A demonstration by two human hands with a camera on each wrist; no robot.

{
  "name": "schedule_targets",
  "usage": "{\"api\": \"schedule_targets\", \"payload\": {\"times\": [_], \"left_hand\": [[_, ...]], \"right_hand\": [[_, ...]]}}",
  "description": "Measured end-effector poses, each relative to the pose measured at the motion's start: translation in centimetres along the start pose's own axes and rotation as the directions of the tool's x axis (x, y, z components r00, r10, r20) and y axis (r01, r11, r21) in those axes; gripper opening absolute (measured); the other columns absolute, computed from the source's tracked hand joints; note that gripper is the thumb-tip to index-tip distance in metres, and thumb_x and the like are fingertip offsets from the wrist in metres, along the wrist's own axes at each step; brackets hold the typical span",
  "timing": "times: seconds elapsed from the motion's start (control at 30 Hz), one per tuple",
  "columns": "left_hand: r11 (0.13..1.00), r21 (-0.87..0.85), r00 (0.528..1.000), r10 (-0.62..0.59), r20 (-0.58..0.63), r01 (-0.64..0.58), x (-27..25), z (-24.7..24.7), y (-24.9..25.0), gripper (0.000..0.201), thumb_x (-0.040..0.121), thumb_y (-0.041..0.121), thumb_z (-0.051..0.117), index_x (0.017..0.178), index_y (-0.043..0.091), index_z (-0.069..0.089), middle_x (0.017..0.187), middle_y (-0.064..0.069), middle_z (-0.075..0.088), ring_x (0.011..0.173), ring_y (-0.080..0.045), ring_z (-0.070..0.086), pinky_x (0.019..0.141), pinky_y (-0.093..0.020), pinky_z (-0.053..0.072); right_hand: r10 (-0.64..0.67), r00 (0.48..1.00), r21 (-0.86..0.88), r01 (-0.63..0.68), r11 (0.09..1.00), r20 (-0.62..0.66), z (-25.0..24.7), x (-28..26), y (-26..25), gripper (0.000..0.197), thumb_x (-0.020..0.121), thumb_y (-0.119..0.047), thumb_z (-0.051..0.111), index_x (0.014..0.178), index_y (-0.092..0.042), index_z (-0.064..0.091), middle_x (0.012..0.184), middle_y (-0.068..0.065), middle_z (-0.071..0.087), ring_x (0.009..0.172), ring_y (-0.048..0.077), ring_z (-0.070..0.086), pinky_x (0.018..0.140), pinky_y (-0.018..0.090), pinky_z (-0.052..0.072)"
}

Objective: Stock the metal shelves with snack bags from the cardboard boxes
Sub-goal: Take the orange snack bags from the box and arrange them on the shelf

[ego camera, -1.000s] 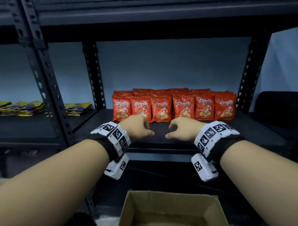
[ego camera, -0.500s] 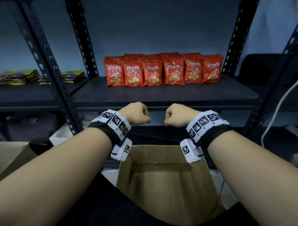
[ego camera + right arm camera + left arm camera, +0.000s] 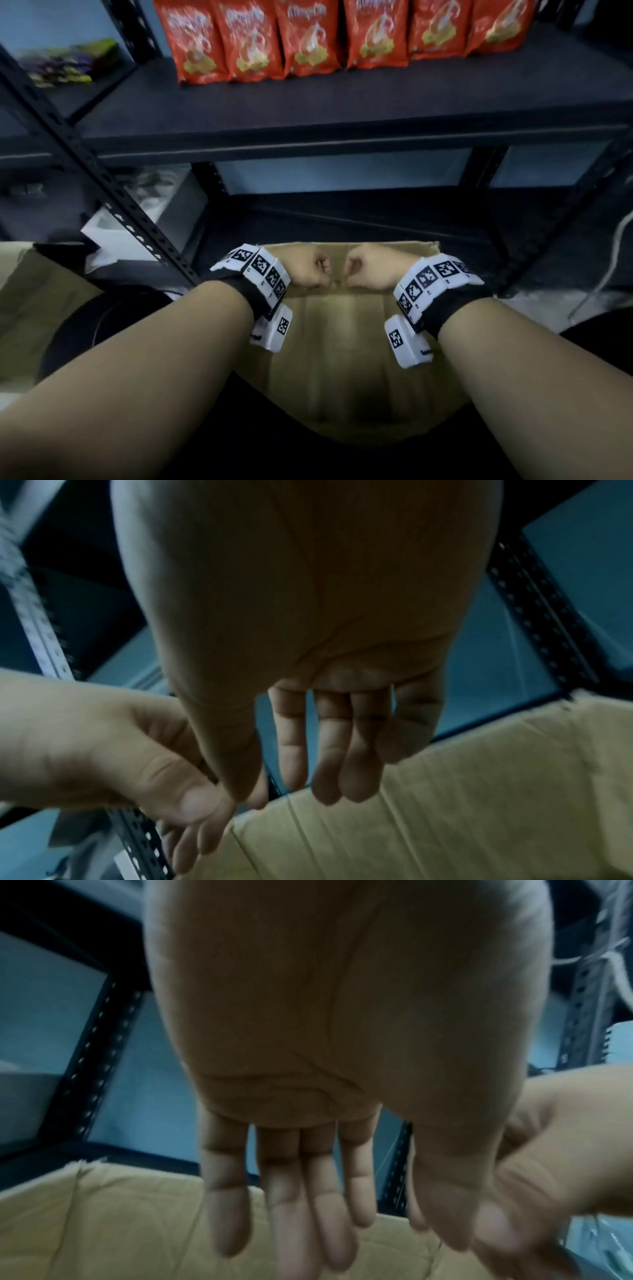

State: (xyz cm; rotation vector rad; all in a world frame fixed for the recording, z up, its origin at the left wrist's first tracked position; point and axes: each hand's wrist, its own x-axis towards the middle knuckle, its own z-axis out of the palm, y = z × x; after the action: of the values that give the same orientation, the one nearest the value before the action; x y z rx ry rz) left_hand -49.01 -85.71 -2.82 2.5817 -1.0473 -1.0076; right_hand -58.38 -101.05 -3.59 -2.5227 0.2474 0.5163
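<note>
Head view shows both hands, left hand (image 3: 310, 270) and right hand (image 3: 371, 270), empty with fingers loose, reaching down over an open cardboard box (image 3: 346, 342) whose visible interior looks empty, while a row of red snack bags (image 3: 342, 34) already stands on the metal shelf (image 3: 342, 113) above.

White cable (image 3: 613, 253) at R edge.

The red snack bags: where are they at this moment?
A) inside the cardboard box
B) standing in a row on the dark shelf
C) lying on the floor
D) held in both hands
B: the red snack bags stand side by side on the dark shelf, above the cardboard box; the left hand and right hand hold nothing.
</note>
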Motion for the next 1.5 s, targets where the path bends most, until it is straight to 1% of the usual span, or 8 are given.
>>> {"api": "schedule_targets", "payload": {"times": [0.17, 0.33, 0.5, 0.6, 0.77, 0.93, 1.07, 1.5], "left_hand": [[0.999, -0.016, 0.999, -0.036, 0.022, 0.037, 4.8, 1.9, -1.3, 0.037, 0.088, 0.04, 0.073, 0.111, 0.011, 0.073, 0.103, -0.009, 0.075, 0.087, -0.021, 0.066, 0.079, -0.036, 0.051], [0.995, -0.071, 0.993, -0.056, 0.107, 0.064, 8.0, 4.4, -4.3, 0.035, 0.09, 0.033, 0.072, 0.12, 0.015, 0.069, 0.118, -0.002, 0.069, 0.105, -0.018, 0.063, 0.098, -0.037, 0.05], [0.984, -0.137, 0.979, -0.087, 0.182, 0.113, 9.4, 4.9, -7.3, 0.034, 0.096, 0.03, 0.068, 0.126, 0.014, 0.068, 0.116, 0.001, 0.067, 0.1, -0.011, 0.058, 0.083, -0.026, 0.043], [0.968, -0.181, 0.969, -0.137, 0.206, 0.175, 8.7, 4.0, -7.9, 0.037, 0.099, 0.027, 0.065, 0.132, 0.012, 0.065, 0.132, -0.007, 0.065, 0.118, -0.023, 0.061, 0.089, -0.027, 0.044], [0.949, -0.207, 0.97, -0.221, 0.102, 0.238, 5.1, 1.2, -9.0, 0.029, 0.098, 0.035, 0.064, 0.123, 0.023, 0.071, 0.136, -0.002, 0.063, 0.124, -0.026, 0.058, 0.1, -0.032, 0.046], [0.923, -0.206, 0.945, -0.314, 0.091, 0.326, -0.3, -2.2, -8.7, 0.039, 0.097, 0.036, 0.065, 0.131, 0.016, 0.064, 0.137, -0.006, 0.062, 0.127, -0.027, 0.058, 0.095, -0.031, 0.043], [0.918, -0.152, 0.93, -0.367, 0.034, 0.368, -5.8, -6.9, -7.8, 0.029, 0.095, 0.032, 0.064, 0.117, 0.014, 0.068, 0.119, -0.008, 0.07, 0.109, -0.031, 0.065, 0.08, -0.032, 0.044], [0.784, -0.299, 0.826, -0.563, 0.026, 0.544, -24.2, -23.3, -6.5, 0.03, 0.095, 0.039, 0.064, 0.111, 0.015, 0.073, 0.113, -0.005, 0.072, 0.103, -0.027, 0.066, 0.093, -0.041, 0.055]], "right_hand": [[0.113, 0.978, 0.014, -0.117, 0.993, 0.177, 3.3, 3.9, 3.3, 0.033, 0.089, -0.037, 0.075, 0.12, -0.027, 0.069, 0.122, -0.007, 0.064, 0.103, 0.014, 0.061, 0.084, 0.029, 0.048], [0.085, 0.959, 0.07, -0.108, 0.992, 0.271, 4.5, 8.6, 3.2, 0.025, 0.092, -0.028, 0.074, 0.115, -0.019, 0.071, 0.111, -0.001, 0.068, 0.098, 0.016, 0.064, 0.087, 0.035, 0.054], [0.039, 0.955, 0.068, -0.061, 0.996, 0.293, 5.3, 11.7, 3.1, 0.016, 0.094, -0.018, 0.068, 0.108, -0.013, 0.075, 0.099, -0.005, 0.066, 0.079, 0.005, 0.059, 0.061, 0.014, 0.041], [0.011, 0.961, 0.096, -0.039, 0.995, 0.276, 5.0, 13.0, 1.7, 0.012, 0.094, -0.012, 0.066, 0.097, -0.007, 0.077, 0.094, 0.003, 0.072, 0.08, 0.014, 0.065, 0.061, 0.02, 0.043], [0.08, 0.964, 0.026, -0.089, 0.996, 0.255, 3.4, 12.4, -1.1, 0.016, 0.096, -0.02, 0.062, 0.094, -0.012, 0.075, 0.1, 0.008, 0.072, 0.09, 0.025, 0.067, 0.08, 0.04, 0.057], [0.124, 0.915, -0.091, -0.096, 0.991, 0.385, -0.2, 9.5, -6.9, 0.021, 0.092, -0.032, 0.071, 0.111, -0.025, 0.072, 0.13, 0.002, 0.064, 0.113, 0.023, 0.061, 0.087, 0.032, 0.046], [0.064, 0.9, -0.146, -0.001, 0.989, 0.431, -4.8, 7.3, -14.0, 0.03, 0.095, -0.03, 0.068, 0.123, -0.022, 0.071, 0.136, 0.003, 0.062, 0.121, 0.024, 0.058, 0.094, 0.033, 0.047], [-0.092, 0.874, -0.17, 0.194, 0.966, 0.476, -18.3, 2.1, -34.5, 0.034, 0.089, -0.04, 0.068, 0.121, -0.029, 0.068, 0.12, -0.003, 0.068, 0.096, 0.018, 0.067, 0.085, 0.033, 0.055]]}}
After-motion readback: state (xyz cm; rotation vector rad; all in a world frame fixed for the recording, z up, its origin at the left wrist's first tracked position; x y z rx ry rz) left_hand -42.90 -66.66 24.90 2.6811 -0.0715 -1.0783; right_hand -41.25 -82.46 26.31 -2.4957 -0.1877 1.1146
